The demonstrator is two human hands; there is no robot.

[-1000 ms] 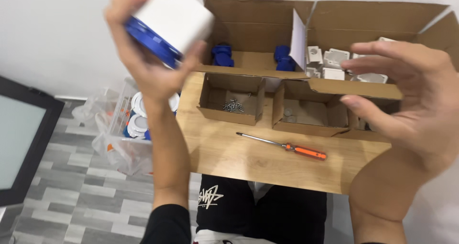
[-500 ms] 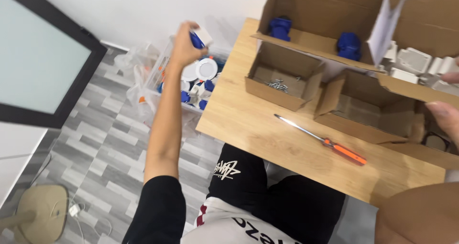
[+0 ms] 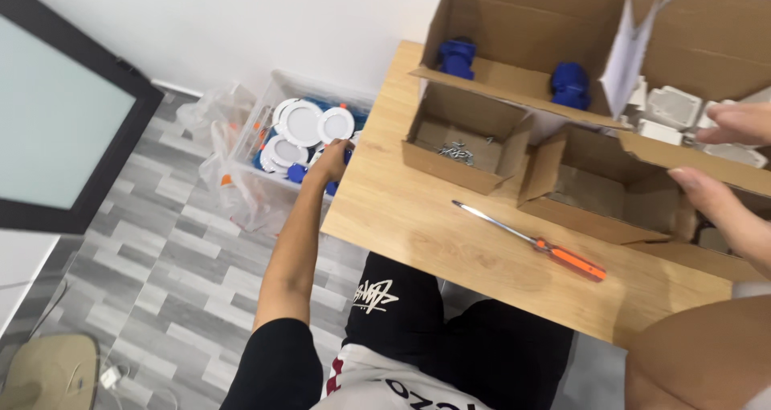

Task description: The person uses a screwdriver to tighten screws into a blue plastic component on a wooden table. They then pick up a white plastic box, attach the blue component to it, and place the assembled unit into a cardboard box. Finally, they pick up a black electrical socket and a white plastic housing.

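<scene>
Left hand in floor bin, right hand at box edge.

A wooden table (image 3: 418, 217) is standing against a white wall over grey plank flooring; a screwdriver (image 3: 530, 241) is lying on it before a cardboard box (image 3: 514, 32). The left hand (image 3: 331, 159) is reaching into a clear bin (image 3: 265, 129) of white discs (image 3: 301, 122); whether its fingers are gripping anything cannot be told. The right hand (image 3: 723, 161) is hovering at the box, fingers spread. Half a second ago, the left hand was holding a white-and-blue piece above the bin; now it is lower.

Light wooden table (image 3: 401, 217), open cardboard boxes (image 3: 514, 81) at back, orange-handled screwdriver (image 3: 534, 243) in front
</scene>
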